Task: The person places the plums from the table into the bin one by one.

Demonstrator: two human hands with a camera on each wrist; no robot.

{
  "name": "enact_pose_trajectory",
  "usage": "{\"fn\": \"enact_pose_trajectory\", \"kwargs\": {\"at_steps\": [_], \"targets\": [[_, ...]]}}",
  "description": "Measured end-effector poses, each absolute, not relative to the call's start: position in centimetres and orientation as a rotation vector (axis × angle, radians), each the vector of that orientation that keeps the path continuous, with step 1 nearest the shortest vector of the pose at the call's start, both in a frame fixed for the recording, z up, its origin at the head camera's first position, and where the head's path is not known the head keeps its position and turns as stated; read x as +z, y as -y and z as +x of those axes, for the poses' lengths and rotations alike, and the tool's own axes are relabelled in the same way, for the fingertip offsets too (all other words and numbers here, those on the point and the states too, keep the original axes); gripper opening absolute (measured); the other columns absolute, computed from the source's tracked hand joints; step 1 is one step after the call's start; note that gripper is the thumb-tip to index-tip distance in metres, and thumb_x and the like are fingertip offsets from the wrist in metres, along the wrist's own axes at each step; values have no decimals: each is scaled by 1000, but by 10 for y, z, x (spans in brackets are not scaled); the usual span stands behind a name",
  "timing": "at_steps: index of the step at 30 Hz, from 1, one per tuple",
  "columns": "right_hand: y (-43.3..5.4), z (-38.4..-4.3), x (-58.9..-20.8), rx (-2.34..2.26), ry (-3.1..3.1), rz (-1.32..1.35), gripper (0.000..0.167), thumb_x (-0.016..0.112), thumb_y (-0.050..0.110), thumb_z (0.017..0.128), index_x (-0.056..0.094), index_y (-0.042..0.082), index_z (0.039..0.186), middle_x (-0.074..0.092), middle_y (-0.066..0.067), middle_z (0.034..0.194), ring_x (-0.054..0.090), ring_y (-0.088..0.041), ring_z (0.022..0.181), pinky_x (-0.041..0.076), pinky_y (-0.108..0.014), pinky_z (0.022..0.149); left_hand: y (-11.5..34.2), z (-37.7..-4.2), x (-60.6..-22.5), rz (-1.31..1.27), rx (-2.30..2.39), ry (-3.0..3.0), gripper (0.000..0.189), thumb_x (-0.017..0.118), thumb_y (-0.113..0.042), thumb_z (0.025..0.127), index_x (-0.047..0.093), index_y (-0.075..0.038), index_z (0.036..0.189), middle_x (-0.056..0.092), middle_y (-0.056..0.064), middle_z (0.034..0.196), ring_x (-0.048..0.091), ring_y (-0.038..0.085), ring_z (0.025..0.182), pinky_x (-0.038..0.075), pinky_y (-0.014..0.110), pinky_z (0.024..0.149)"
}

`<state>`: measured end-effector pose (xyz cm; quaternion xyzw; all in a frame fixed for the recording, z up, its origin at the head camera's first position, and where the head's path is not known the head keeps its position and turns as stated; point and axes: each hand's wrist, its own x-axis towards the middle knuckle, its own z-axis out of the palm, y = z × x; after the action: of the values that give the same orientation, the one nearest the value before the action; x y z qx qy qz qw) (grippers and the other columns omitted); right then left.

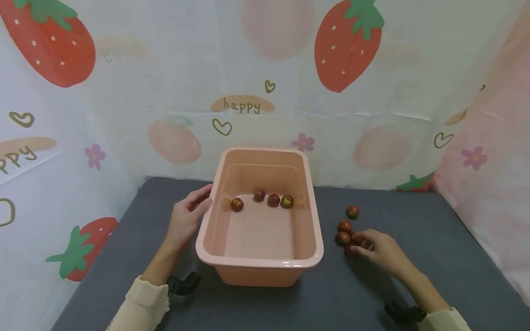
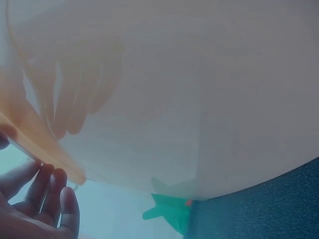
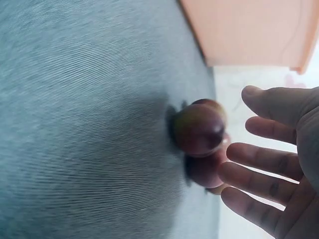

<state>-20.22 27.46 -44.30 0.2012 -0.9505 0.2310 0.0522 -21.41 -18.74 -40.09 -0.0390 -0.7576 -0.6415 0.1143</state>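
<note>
Hands (image 1: 187, 221) apart, fruits (image 1: 273, 200) in tub (image 1: 260, 262) (head only)

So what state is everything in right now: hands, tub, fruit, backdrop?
Tub: upright, uncovered, partly filled.
Fruits inside: four, resting toward its far end.
Loose fruits: four, lying outside on the dark cloth.
Left hand: holding the tub's rim.
Right hand: thumb and fingers apart beside the nearest loose fruit; contact unclear.
Backdrop: hanging, slightly creased.
</note>
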Motion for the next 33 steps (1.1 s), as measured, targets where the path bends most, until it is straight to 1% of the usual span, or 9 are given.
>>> {"fn": "enact_pose_trajectory", "kwargs": {"at_steps": [4,11,21,33], "targets": [[-275,-200,-449,659,2888,596,23,77,23,82,72,8,100,69,1,86,57,-4,68,47,-25,60,187,-214,-402,-118,-1869,2234,43,60,-14,97,54,-3,138,57,20,136,58,-11,101,50,8,84],[-273,-199,-456,578,2909,615,17,79,24,80,71,15,93,63,7,78,54,-5,68,44,-25,58,187,-214,-404,-124,-1872,2233,43,60,-14,97,54,-3,138,57,20,136,58,-11,101,50,8,84],[-269,-200,-458,568,2951,604,20,79,22,80,71,14,96,64,6,78,51,-3,65,42,-26,58,188,-214,-404,-119,-1871,2230,43,60,-15,97,54,-4,138,57,19,136,59,-11,101,50,8,84],[-267,-200,-460,616,2951,560,20,79,22,79,69,15,95,66,5,79,53,-3,66,43,-26,58,188,-214,-403,-122,-1871,2225,43,60,-15,97,54,-3,138,56,19,134,59,-11,100,51,8,84]]}}
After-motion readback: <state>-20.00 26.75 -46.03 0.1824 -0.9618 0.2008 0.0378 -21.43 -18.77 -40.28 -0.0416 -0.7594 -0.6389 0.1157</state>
